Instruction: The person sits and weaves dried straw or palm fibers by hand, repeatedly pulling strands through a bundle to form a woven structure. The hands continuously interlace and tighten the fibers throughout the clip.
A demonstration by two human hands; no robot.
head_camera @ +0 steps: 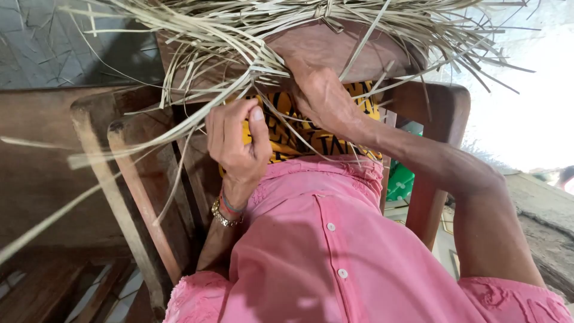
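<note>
It looks like a simple home craft place: a worn wooden chair [128, 179], many dry straw strips [239, 36] at the far side, tiled floor [113, 299] near left

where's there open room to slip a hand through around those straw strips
Crowded: the straw strips fan over both hands, left hand and right hand. Barer patches: the wooden surface left of the chair frame, and the pink shirt between the forearms.
</note>
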